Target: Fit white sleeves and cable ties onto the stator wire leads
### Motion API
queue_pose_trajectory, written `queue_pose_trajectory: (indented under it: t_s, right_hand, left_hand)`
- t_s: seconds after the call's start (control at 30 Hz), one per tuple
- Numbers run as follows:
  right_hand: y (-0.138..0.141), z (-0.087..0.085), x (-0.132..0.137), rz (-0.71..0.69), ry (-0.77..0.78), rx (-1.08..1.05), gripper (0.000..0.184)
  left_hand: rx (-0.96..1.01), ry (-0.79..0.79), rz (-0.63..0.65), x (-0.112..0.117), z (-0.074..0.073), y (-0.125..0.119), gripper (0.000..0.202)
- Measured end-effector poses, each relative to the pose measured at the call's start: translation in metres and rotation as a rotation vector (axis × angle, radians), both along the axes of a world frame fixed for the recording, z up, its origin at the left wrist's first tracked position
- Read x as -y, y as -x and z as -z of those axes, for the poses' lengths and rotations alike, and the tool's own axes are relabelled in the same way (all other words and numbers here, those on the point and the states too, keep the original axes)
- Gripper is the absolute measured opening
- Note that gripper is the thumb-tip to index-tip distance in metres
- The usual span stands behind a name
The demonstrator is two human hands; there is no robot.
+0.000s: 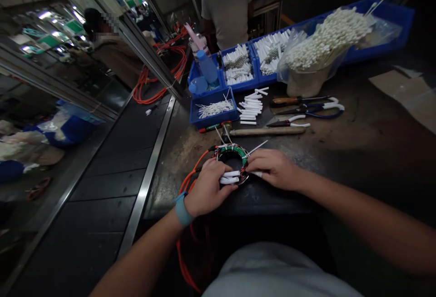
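Note:
A ring-shaped motor stator (242, 152) with green insulation and dark windings lies near the bench's front edge. White cable ties (258, 147) stick out from its rim. My left hand (211, 183) is closed at its left side, with white tubes (230, 177) between thumb and forefinger. At the opposite side, my right hand (274, 169) is closed in a pinch close to the reddish wires. The end of a white tube (258, 174) shows under its fingers; its fingertips are partly hidden. Orange leads (186, 181) run from the stator past my left wrist and down off the bench.
Beyond the stator lie a hammer (269, 131), pliers (288, 121), scissors (316, 108) and loose white tubes (251, 108). Blue bins (213, 120) and a bag of white-tipped sticks (327, 38) stand behind. A conveyor (102, 197) runs at left. Two people (226, 8) are farther back.

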State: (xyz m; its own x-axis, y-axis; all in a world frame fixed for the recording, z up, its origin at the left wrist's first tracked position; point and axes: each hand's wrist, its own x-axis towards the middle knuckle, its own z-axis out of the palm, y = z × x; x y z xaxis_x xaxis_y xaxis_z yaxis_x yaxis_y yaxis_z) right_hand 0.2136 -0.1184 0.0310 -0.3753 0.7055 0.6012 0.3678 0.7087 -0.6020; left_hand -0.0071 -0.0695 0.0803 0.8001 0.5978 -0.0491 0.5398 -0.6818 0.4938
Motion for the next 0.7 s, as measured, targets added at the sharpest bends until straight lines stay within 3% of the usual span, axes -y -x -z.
queue_pose_trajectory:
  t_s: [0.17, 0.33, 0.57, 0.7]
  right_hand:
    - [-0.003, -0.019, -0.001, 0.088, -0.126, 0.418, 0.026]
    - [0.018, -0.026, 0.007, 0.176, -0.203, 0.61, 0.02]
    - [0.033, -0.017, 0.02, 0.304, -0.214, 0.587, 0.021]
    - [0.032, -0.004, 0.029, 0.303, -0.216, 0.398, 0.031]
  left_hand:
    - [0.022, 0.02, -0.038, -0.001, 0.0, -0.001, 0.021]
    - [0.016, 0.057, -0.041, -0.004, -0.004, -0.003, 0.021]
    - [0.023, -0.023, -0.095, 0.003, 0.0, -0.007, 0.033]
    - [0.029, -0.152, -0.16, 0.012, 0.007, -0.013, 0.012]
